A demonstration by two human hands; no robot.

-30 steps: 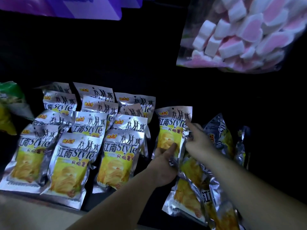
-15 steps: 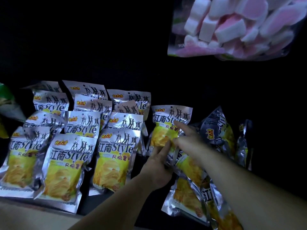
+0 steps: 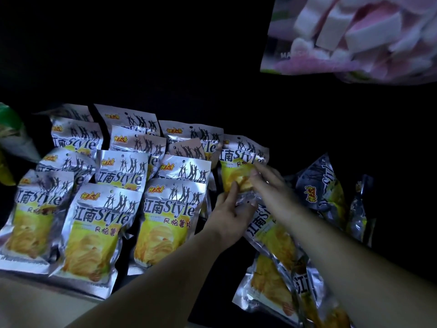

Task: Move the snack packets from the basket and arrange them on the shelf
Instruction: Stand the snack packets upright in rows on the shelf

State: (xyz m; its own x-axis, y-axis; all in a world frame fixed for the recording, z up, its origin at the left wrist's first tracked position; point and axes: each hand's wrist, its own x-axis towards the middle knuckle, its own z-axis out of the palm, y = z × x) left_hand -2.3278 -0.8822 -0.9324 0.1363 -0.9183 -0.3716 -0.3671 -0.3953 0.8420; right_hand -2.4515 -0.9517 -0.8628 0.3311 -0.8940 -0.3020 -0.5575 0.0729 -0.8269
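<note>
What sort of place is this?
Probably a shop, mid-restocking: identical silver chip packets stand in neat rows, a marshmallow bag shows above, and loose packets lie heaped at right.
</note>
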